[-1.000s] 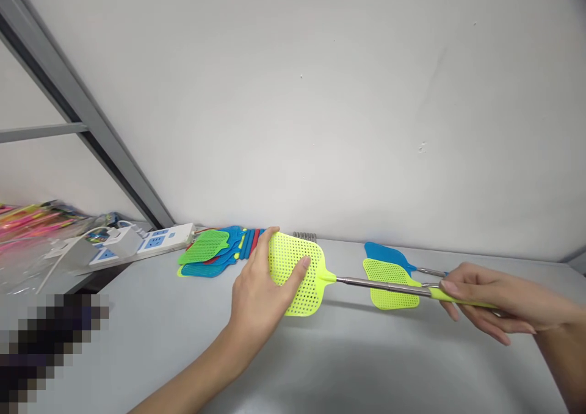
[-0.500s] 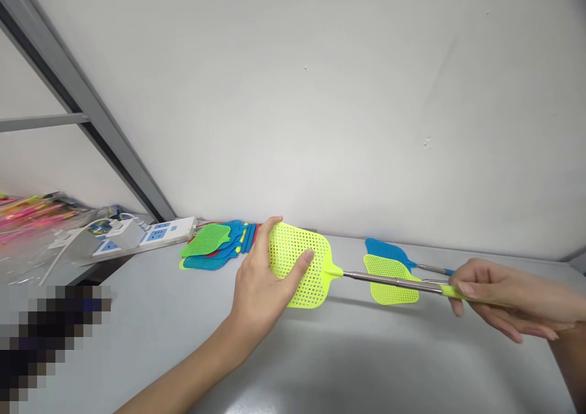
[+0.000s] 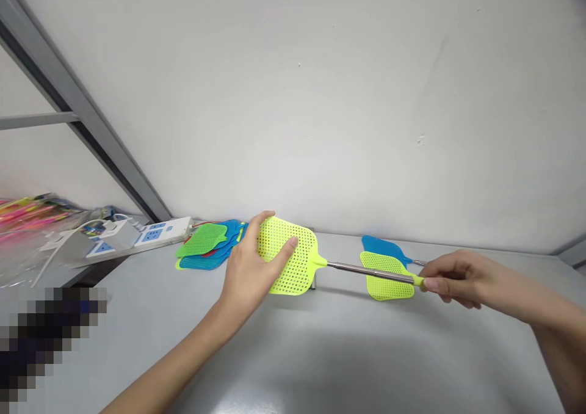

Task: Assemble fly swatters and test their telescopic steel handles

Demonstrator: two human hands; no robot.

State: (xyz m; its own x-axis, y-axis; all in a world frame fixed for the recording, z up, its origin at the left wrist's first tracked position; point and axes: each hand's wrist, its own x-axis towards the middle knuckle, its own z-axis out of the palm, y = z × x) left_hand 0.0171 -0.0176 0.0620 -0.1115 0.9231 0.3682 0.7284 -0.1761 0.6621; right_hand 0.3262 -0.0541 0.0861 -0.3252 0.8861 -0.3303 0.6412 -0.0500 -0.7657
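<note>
A yellow-green fly swatter (image 3: pixel 302 261) with a perforated head and a metal telescopic rod is held level above the table. My left hand (image 3: pixel 256 261) grips its head, thumb on the near face and fingers behind. At the other end, my right hand (image 3: pixel 462 279) pinches the yellow-green handle close to the rod; the rest of the handle is hidden by the hand. Behind the rod, another yellow-green swatter (image 3: pixel 389 283) lies on the table, overlapping a blue swatter (image 3: pixel 384 247). Their handles are hidden behind my right hand.
Left of my left hand lies a pile of blue, green and red swatters (image 3: pixel 206 243) on the grey table (image 3: pixel 348 353). A white power strip (image 3: pixel 153 236) with plugged-in adapters and cables sits beyond it. Plastic-bagged items (image 3: pixel 22 218) are at far left. A wall (image 3: pixel 320 96) borders the back.
My right hand has moved left toward my left hand, and the rod between them looks shorter. My left hand keeps its hold on the head, and the view has shifted slightly.
</note>
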